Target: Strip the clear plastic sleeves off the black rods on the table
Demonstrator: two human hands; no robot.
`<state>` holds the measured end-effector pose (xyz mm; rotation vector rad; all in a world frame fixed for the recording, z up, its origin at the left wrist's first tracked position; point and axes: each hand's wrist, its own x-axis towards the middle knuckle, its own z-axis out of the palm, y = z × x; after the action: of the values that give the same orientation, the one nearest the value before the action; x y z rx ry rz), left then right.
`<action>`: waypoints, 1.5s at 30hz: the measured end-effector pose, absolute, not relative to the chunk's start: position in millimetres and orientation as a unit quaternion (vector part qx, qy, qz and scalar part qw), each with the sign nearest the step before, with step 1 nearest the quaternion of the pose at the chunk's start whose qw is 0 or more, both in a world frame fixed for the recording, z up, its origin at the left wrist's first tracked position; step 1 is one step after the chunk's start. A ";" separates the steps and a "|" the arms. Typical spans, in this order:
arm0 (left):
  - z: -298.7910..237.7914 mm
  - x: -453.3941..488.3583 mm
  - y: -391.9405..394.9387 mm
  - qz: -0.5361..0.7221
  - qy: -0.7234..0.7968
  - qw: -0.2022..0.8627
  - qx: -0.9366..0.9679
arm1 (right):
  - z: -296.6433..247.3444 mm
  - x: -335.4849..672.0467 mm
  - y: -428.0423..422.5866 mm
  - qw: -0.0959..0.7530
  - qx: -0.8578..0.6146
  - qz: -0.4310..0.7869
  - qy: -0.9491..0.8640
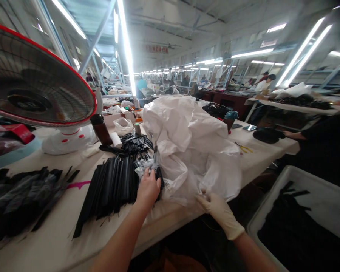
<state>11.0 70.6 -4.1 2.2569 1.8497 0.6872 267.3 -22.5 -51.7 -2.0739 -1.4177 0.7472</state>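
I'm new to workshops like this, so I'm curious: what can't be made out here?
In the head view:
What lies under the white plastic: hidden by its folds.
Whether the right hand grips that plastic: blurred.
Rest of the fan: cut off by the left edge.
Wording on the red sign: too small and blurred.

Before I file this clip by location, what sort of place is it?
Probably a factory floor, perhaps for garments or similar goods. Rows of strip lights run overhead, batches of black strips lie on the near table, and a pale tub of dark pieces stands beside it.
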 end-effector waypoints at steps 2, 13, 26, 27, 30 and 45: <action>-13.8 18.1 78.5 0.219 0.594 0.072 0.771 | -49.9 254.7 -19.7 0.232 -0.768 0.257 -0.539; -25.4 -8.4 85.3 0.257 0.565 0.081 0.780 | -58.6 240.8 16.6 0.297 -0.775 0.259 -0.494; 31.6 35.1 22.1 0.302 0.433 0.365 0.767 | 14.1 213.4 -15.2 0.506 -0.563 0.558 -0.340; 30.7 38.8 21.2 0.298 0.429 0.393 0.757 | 14.3 205.2 -16.2 0.493 -0.563 0.568 -0.344; 22.6 41.0 21.8 0.298 0.439 0.409 0.742 | 4.8 183.3 -19.8 0.462 -0.563 0.577 -0.370; -1.5 -90.8 101.5 0.089 0.729 0.074 0.675 | 4.5 164.9 -1.8 0.513 -0.482 0.662 -0.257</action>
<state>-90.8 101.5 -1.5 2.0249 2.1872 0.2672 164.9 -1.8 4.5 -1.1598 -0.6174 1.5917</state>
